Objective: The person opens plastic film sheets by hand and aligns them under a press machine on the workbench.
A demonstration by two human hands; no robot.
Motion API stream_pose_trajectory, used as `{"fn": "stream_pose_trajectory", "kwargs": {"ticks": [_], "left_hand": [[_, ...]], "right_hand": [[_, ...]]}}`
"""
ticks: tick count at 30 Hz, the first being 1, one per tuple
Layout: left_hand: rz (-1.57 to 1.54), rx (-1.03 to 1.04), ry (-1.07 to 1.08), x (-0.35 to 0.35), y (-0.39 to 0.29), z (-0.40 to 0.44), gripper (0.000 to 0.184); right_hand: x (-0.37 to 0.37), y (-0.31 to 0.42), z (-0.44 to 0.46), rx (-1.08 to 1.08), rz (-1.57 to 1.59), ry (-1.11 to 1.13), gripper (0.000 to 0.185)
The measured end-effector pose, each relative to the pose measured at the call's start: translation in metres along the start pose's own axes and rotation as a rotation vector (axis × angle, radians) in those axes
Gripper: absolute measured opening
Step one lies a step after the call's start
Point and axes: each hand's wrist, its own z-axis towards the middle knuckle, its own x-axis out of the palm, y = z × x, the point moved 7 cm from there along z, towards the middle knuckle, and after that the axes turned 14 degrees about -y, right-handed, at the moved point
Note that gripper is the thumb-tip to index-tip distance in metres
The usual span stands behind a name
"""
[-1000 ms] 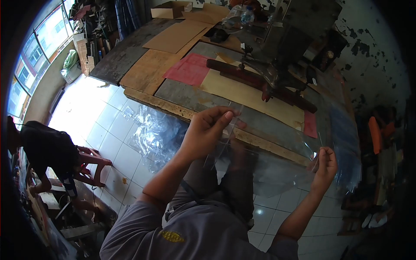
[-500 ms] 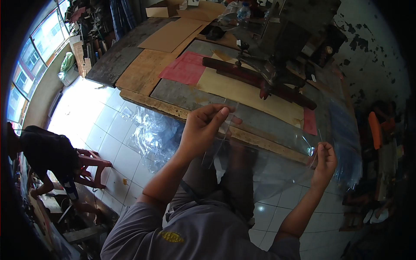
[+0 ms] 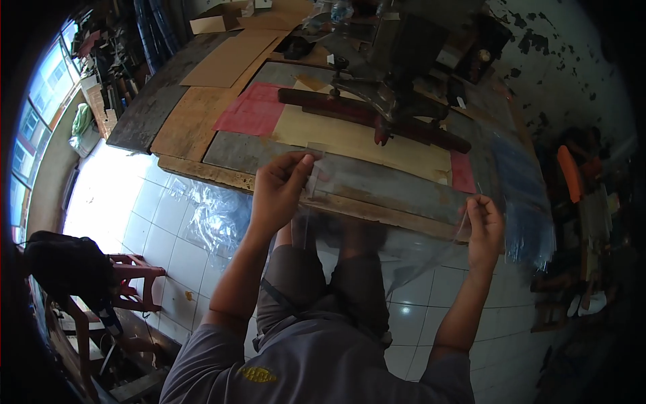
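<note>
A clear plastic sheet (image 3: 410, 259) is stretched between my two hands, in front of the table's near edge and partly over it. My left hand (image 3: 279, 188) pinches its left edge between thumb and fingers. At the right edge, my right hand (image 3: 486, 225) pinches the sheet near its upper corner. Just beyond the hands is a machine with a dark red bar (image 3: 370, 116), held above the tabletop. Under the bar lies a cream sheet (image 3: 356, 143), with a pink sheet (image 3: 250, 108) at its left end and more pink at its right.
Crumpled clear plastic (image 3: 219, 219) lies below the table's left front. Bluish plastic sheets (image 3: 521, 202) hang at the right. Flat cardboard (image 3: 229, 59) rests on the table's far left. A person in black (image 3: 67, 266) is beside a red stool (image 3: 138, 276) at left.
The view has shifted, so the table appears further left. Both hands keep their pinch on the plastic sheet, and my right hand is slightly nearer the table. The person at left has bent lower.
</note>
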Motion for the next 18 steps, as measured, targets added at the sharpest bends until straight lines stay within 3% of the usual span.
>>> {"fn": "stream_pose_trajectory", "kwargs": {"ticks": [14, 17, 18], "left_hand": [[0.287, 0.094, -0.08, -0.01, 0.03, 0.038, 0.026], [0.354, 0.226, -0.086, -0.01, 0.04, 0.048, 0.027], [0.397, 0.151, -0.062, -0.008, 0.043, 0.05, 0.027]], "right_hand": [[0.042, -0.029, 0.033, -0.007, -0.06, 0.06, 0.023], [0.049, -0.038, 0.041, -0.018, -0.081, 0.066, 0.022], [0.053, -0.044, 0.046, -0.008, -0.129, 0.08, 0.022]]}}
